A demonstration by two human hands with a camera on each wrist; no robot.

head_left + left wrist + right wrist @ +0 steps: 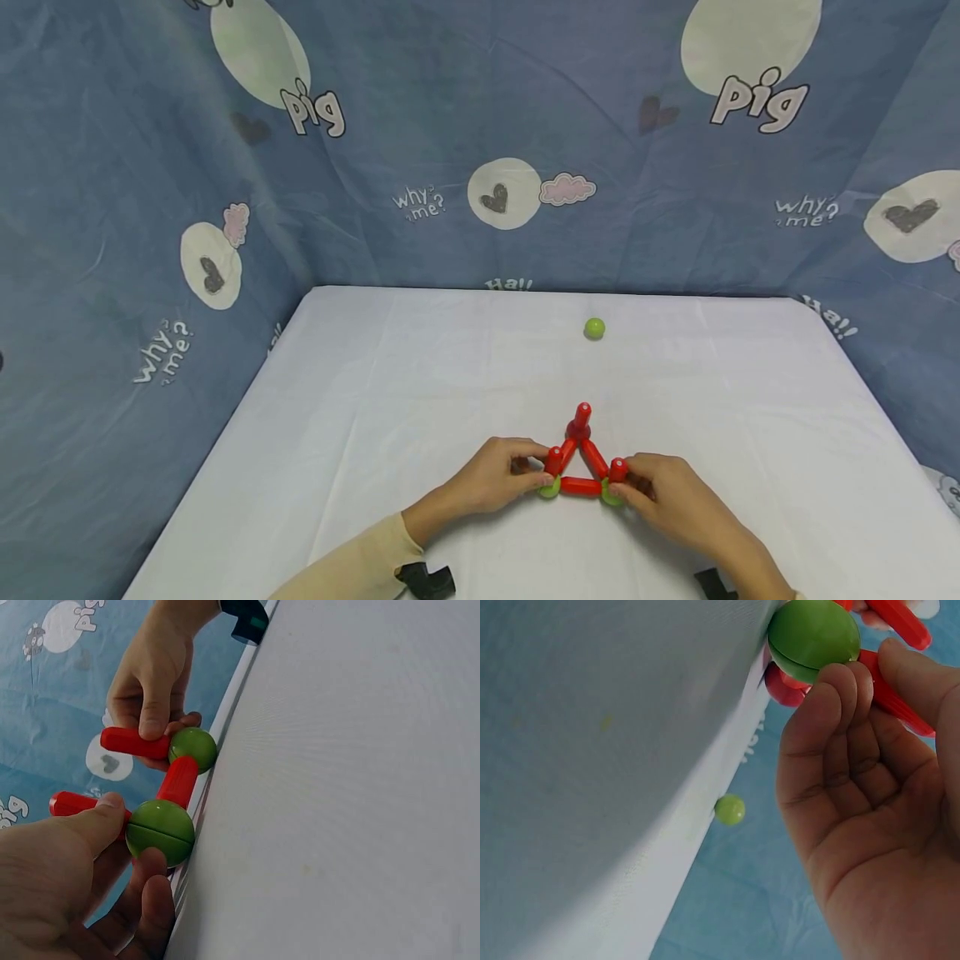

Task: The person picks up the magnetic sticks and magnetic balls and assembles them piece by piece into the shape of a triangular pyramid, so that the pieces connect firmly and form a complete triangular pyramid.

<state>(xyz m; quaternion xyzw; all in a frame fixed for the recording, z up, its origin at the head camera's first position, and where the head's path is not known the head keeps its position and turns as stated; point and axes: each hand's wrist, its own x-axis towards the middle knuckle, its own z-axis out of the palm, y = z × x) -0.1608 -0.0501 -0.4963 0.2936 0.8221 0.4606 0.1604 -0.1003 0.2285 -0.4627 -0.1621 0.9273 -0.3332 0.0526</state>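
Here, low and centre in the head view, the red stick triangle (579,467) lies on the white table (375,400). The left hand (491,479) pinches its left green ball (550,488); the right hand (663,492) pinches the right ball (611,497) (a loose green ball (594,328) sits higher up, well apart).

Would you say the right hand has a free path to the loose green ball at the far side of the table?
Probably yes: bare cloth lies between the right hand and the green ball, with nothing standing in the way. But that hand now grips the red rod frame and would have to let go first.
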